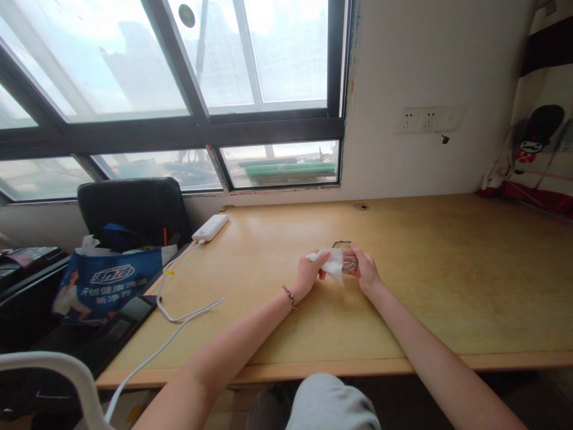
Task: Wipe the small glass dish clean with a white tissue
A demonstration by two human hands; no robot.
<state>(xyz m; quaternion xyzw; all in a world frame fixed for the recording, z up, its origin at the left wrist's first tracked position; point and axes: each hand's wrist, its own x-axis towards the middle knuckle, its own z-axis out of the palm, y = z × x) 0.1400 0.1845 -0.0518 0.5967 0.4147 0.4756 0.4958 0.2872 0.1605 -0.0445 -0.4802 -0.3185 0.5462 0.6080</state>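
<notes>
My left hand, with a beaded bracelet on its wrist, is closed on a white tissue. The tissue lies against a pair of eyeglasses with thin dark rims and clear lenses. My right hand grips the glasses from the right side, and fingers show through a lens. Both hands are close together just above the wooden table. The tissue and fingers hide part of the glasses, so their full shape does not show.
A white power bank with a white cable lies at the table's left edge. Beyond that edge, a blue bag rests by a black chair. A wall socket and window are behind the table.
</notes>
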